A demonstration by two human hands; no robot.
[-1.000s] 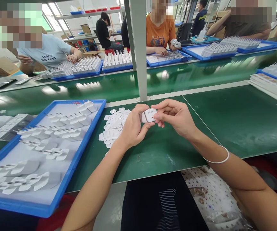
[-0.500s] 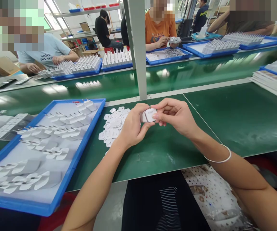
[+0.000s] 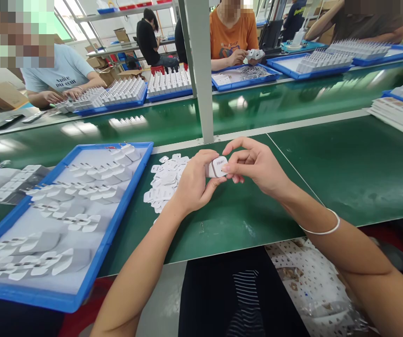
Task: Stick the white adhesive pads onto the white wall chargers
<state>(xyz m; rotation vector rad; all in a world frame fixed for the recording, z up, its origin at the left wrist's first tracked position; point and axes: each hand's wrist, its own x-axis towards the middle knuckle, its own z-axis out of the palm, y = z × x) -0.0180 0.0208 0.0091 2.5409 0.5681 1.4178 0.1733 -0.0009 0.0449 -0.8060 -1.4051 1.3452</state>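
in the blue tray [image 3: 124, 206], rows of white plugs [image 3: 82, 187].

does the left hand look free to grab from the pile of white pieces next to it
Probably not right away: the left hand is gripping the white charger with the right hand. The pile lies uncovered beside it.

Two hands — left [image 3: 192, 185], right [image 3: 254, 166] — one charger [image 3: 217, 167] (white), one blue tray [image 3: 117, 220].

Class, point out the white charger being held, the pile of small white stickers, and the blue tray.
white charger [image 3: 217, 166], head view, printed face.
pile of small white stickers [image 3: 164, 180], head view, middle.
blue tray [image 3: 128, 199], head view, right rim.
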